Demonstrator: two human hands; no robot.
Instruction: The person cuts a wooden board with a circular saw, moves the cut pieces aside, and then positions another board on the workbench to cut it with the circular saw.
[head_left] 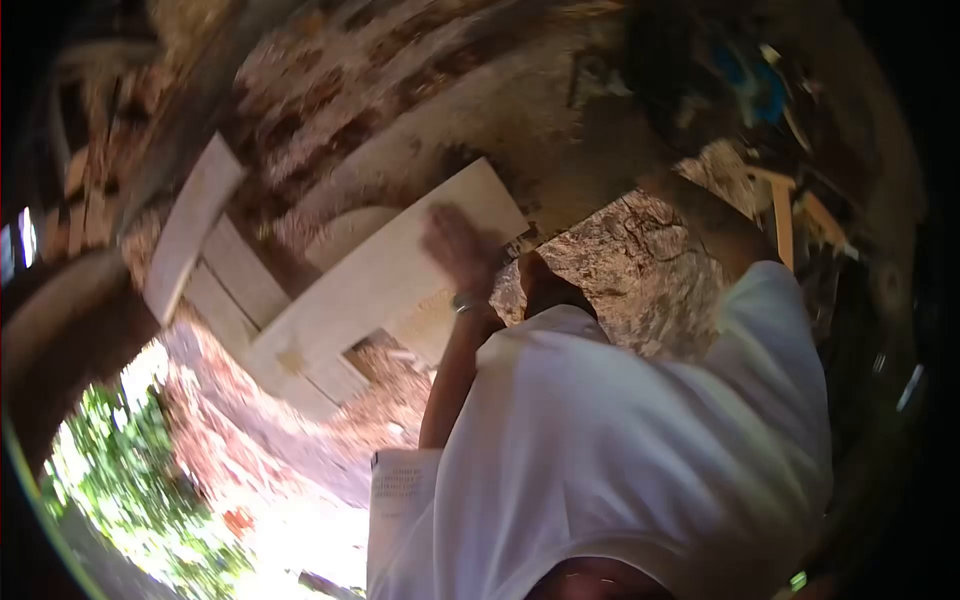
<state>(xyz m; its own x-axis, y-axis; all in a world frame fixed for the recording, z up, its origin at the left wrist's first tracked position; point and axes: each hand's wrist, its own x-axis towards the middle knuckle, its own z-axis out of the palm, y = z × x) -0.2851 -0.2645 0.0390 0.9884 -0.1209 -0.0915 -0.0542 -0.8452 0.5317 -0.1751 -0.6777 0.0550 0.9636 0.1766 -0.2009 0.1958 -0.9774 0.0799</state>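
A long pale wooden board [375,270] slants across the middle of the view. My left hand [462,248], blurred by motion, lies flat on its upper face near the right end, fingers stretched out. A watch or bracelet [462,302] circles that wrist. My right arm [715,225] reaches forward to the right of the board. In the deep shadow ahead of it my right hand [655,180] is barely visible, and its fingers and anything in them cannot be made out. My bare foot [540,275] shows beside the board's right end.
Other pale planks [195,230] lie at the left, partly beneath the long board. Wood shavings and dirt [640,255] cover the ground. A thick dark post [70,320] stands at the left edge. Orange-brown wood pieces [782,215] and a blue object [765,90] are at the right.
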